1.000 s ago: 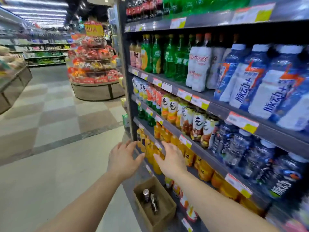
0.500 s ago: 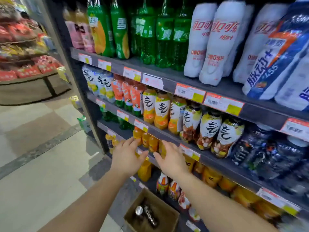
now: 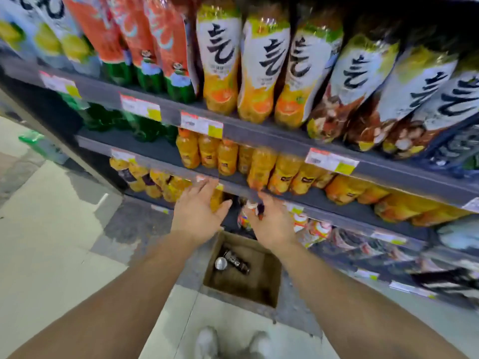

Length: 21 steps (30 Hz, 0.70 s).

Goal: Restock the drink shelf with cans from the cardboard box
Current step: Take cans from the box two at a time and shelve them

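Note:
An open cardboard box (image 3: 269, 294) stands on the floor against the shelving, below my hands. Two dark cans (image 3: 232, 261) lie inside it, one showing its silver top. My left hand (image 3: 198, 212) hangs open, fingers spread, in front of the lower shelf of yellow juice bottles. Beside it, my right hand (image 3: 272, 221) is also open, fingers pointing down just under the grey shelf edge (image 3: 243, 189). Neither hand holds anything. Both are above the box and apart from the cans.
Shelves packed with orange juice bottles (image 3: 225, 156) and tall labelled tea bottles (image 3: 261, 71) rise in front and to the right. Small colourful bottles (image 3: 313, 229) fill the lowest shelf. Tiled floor (image 3: 51, 242) spreads to the left. My shoes (image 3: 207, 343) are at the bottom edge.
My view has moved closer and tilted down toward the box. Both hands have dropped from the orange bottle shelf to the shelf below it, still holding nothing.

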{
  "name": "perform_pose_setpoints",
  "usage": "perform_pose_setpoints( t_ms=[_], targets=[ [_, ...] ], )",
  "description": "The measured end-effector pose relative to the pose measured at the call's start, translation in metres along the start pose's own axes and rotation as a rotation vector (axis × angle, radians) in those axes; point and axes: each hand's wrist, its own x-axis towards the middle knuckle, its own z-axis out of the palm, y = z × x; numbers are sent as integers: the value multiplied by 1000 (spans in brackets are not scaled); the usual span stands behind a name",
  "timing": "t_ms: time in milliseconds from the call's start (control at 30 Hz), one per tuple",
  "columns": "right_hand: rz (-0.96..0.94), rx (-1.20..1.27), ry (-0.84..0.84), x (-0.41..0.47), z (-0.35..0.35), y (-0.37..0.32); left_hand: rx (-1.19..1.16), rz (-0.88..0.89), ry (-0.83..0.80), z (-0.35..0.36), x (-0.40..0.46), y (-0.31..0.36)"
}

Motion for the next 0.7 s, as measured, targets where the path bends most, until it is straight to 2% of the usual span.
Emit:
perform_pose_setpoints(
  t_ms=[433, 700],
  targets=[
    [175, -42, -214, 36, 223, 177, 26, -108, -239, 262, -3, -129],
    [196, -30, -268, 58, 328, 240, 43, -16, -292, 364, -3, -174]
  ],
)
